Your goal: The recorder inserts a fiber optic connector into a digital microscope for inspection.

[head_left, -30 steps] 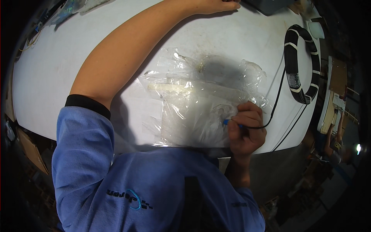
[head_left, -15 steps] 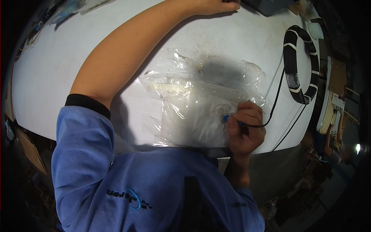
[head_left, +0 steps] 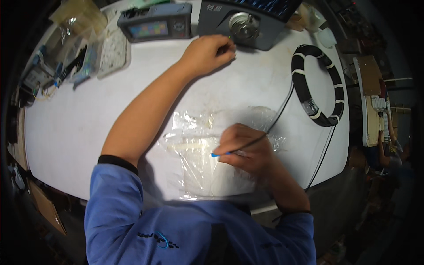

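My right hand (head_left: 247, 148) pinches a blue-tipped cable connector (head_left: 215, 155) on a thin black cable, held over the clear plastic bags (head_left: 194, 176). The cable runs up past the knuckles toward a black cable coil (head_left: 302, 86) bound with white ties. My left hand (head_left: 210, 54) rests farther off on the table with curled fingers. It is just in front of a dark grey device (head_left: 216, 24) with a round metal fitting (head_left: 244, 26). A tiny green spot shows by its fingertips; what they hold, if anything, is hidden.
A grey instrument with a colour screen (head_left: 150, 30) stands at the back. At far left are a pale tray (head_left: 114, 53), a clear bag with dark items (head_left: 81, 62) and a yellowish container (head_left: 79, 17). A white cup (head_left: 327, 38) sits at the back right. Another person is beyond the right edge.
My right hand has moved left across the plastic bags with the connector. The view has shifted, so my left hand, the instrument and the device at the back now show more fully.
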`<control>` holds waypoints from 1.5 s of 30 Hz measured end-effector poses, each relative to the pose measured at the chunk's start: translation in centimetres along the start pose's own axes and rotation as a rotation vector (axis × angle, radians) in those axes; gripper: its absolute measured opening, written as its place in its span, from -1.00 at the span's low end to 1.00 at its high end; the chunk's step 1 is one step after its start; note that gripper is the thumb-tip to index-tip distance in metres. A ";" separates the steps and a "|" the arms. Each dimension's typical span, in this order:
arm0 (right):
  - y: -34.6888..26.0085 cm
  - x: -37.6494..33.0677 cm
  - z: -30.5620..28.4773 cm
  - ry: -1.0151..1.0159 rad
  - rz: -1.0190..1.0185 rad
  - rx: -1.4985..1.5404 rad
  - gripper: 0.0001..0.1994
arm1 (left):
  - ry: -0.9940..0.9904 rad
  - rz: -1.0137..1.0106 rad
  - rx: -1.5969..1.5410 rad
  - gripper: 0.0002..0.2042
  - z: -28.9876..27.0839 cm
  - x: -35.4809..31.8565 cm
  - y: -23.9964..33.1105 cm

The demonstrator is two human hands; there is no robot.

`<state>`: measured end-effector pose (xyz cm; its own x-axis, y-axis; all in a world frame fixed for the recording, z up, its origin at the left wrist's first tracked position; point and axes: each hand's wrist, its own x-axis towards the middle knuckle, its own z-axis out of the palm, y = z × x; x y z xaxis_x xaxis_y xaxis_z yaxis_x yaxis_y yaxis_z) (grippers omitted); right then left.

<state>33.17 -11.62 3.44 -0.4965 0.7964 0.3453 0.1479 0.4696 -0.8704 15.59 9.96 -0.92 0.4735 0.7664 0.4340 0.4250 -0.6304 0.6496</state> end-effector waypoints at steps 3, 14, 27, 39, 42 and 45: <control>1.3 4.0 -0.2 -0.068 -0.094 -0.099 -0.78 | 0.016 0.009 -0.012 -0.75 -0.6 0.2 -0.1; 8.1 11.4 -7.1 0.589 -0.539 -0.708 -0.69 | -0.019 -0.047 -0.026 -0.73 -0.6 -0.1 0.8; 9.2 11.5 -7.2 0.559 -0.452 -0.892 -0.59 | -0.037 -0.051 0.026 -0.73 -0.7 0.3 0.8; 8.4 12.6 -7.1 0.663 -0.398 -0.896 -0.69 | -0.030 -0.087 -0.047 -0.76 -0.5 0.1 0.9; 8.3 13.0 -6.7 0.662 -0.435 -0.954 -0.71 | -0.006 -0.185 -0.223 -0.76 -0.4 0.2 1.0; 8.3 13.0 -7.0 0.655 -0.445 -0.977 -0.71 | 0.021 -0.308 -0.523 -0.66 0.3 0.2 0.3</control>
<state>33.92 5.33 3.14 -0.1903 0.4048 0.8944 0.7866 0.6080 -0.1078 16.01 9.91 -0.84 0.3717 0.9096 0.1855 0.1023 -0.2388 0.9657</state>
